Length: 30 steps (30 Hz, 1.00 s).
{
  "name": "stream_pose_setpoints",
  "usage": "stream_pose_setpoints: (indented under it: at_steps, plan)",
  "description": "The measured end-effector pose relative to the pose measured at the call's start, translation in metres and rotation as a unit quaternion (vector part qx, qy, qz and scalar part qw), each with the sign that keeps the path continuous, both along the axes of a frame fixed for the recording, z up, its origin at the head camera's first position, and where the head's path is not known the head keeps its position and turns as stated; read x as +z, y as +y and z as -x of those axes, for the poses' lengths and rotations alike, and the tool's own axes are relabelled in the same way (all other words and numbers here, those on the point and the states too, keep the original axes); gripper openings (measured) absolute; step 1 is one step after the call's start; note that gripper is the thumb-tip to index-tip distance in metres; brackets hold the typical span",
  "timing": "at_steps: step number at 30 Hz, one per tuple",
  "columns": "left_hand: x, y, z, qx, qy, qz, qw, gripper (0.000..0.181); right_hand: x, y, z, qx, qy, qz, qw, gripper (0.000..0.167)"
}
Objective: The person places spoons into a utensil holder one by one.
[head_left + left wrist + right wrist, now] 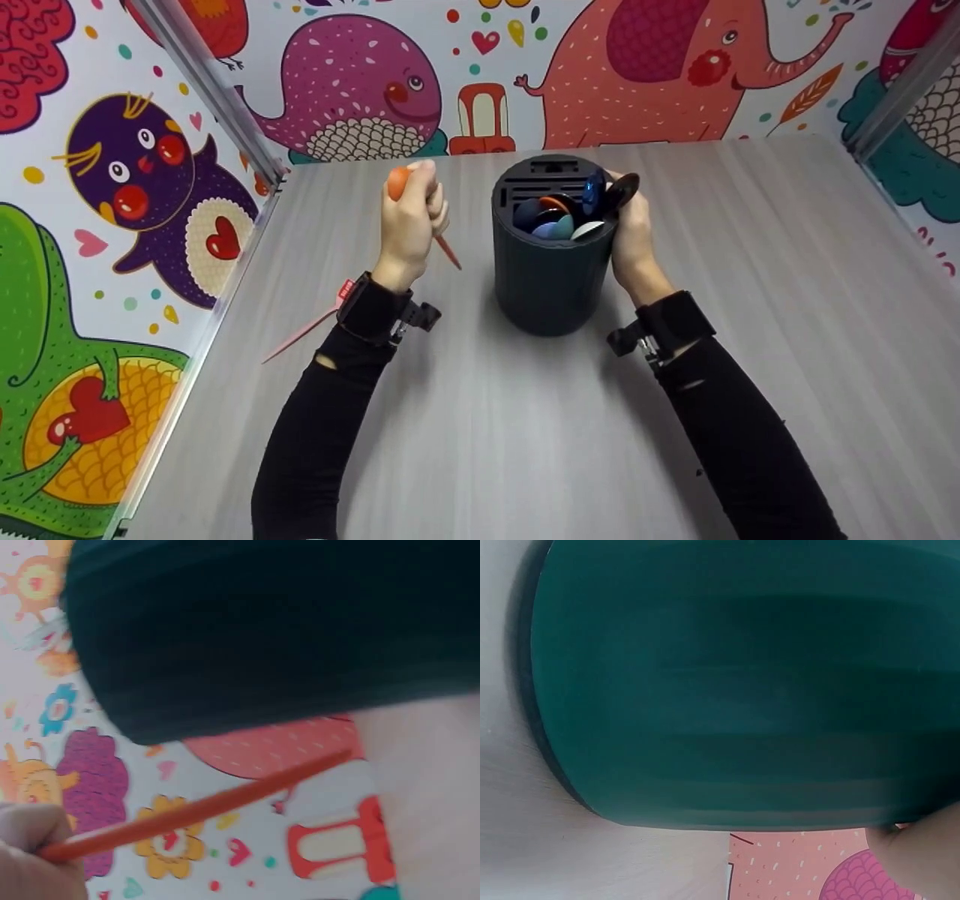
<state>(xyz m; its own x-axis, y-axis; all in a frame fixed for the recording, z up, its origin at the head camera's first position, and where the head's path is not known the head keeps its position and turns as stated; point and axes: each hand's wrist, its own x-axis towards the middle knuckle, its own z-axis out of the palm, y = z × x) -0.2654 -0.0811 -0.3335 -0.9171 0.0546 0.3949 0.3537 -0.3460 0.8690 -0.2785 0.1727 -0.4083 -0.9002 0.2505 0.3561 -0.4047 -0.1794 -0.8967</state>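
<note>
An orange spoon (397, 182) is gripped in my left hand (409, 225), its rounded head poking out above the fist. Its thin orange handle (217, 804) slants down toward the holder and stays apart from it in the head view. Upright on the table stands a dark round utensil holder (551, 285), with slots in its top and several coloured spoon heads (553, 226) in its opening. My right hand (634, 236) holds the holder's right side near the rim, its fingers mostly hidden behind. A dark spoon head (622, 190) sticks out beside that hand.
On the grey wood-look table (480, 450), a thin pink stick (300, 335) lies left of my left wrist; its upper end is partly hidden. Cartoon-printed walls (480, 75) close off the back and sides, with metal posts (225, 97) at the corners.
</note>
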Motion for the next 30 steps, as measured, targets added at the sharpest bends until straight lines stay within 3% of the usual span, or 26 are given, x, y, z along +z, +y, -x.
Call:
stream_pose_setpoints:
  at_steps: [10, 16, 22, 30]
  plan:
    - [0.043, 0.008, -0.014, -0.048, 0.053, -0.108, 0.9915, 0.047, -0.001, 0.0, 0.0, 0.006, 0.017, 0.006, 0.9998, 0.059]
    - [0.057, 0.015, -0.023, -0.081, 0.072, -0.141, 0.9842, 0.043, 0.0, -0.001, 0.0, 0.003, 0.005, 0.005, 1.0, 0.047]
    - [0.061, 0.028, -0.022, -0.088, 0.069, -0.159, 0.9809, 0.043, 0.002, -0.001, 0.0, 0.001, 0.0, 0.008, 1.0, 0.047]
    - [0.045, 0.046, -0.012, -0.068, 0.05, -0.144, 0.986, 0.047, 0.001, -0.001, -0.001, -0.001, 0.001, 0.005, 1.0, 0.047]
